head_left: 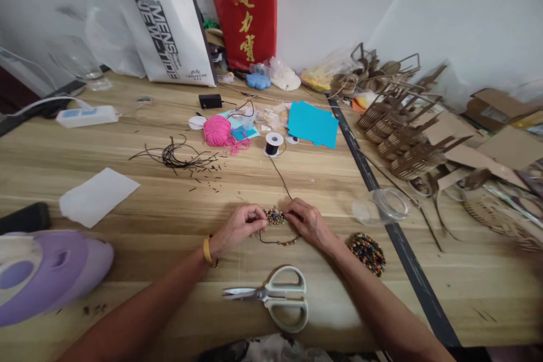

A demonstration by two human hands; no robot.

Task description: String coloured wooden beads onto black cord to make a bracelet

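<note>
A small woven piece of multicoloured beads (275, 215) lies between my two hands over the wooden table. My left hand (241, 224) pinches its left edge between thumb and fingers. On the other side, my right hand (310, 223) is closed at the right end of the piece, where the black cord (280, 174) comes in from a spool (272, 144). Below the piece hangs a loop of cord with a short row of strung beads (291, 241). Grey-handled scissors (278, 297) lie nearer to me, blades to the left. A coil of beads (367, 254) rests beside my right forearm.
Cut black cords (173, 155) and tiny scraps lie at left, near a white paper (98, 197). A purple appliance (63, 274) stands front left. Pink yarn (218, 131) and blue sheets (313, 124) are farther back. Small brown baskets (409, 147) crowd the right.
</note>
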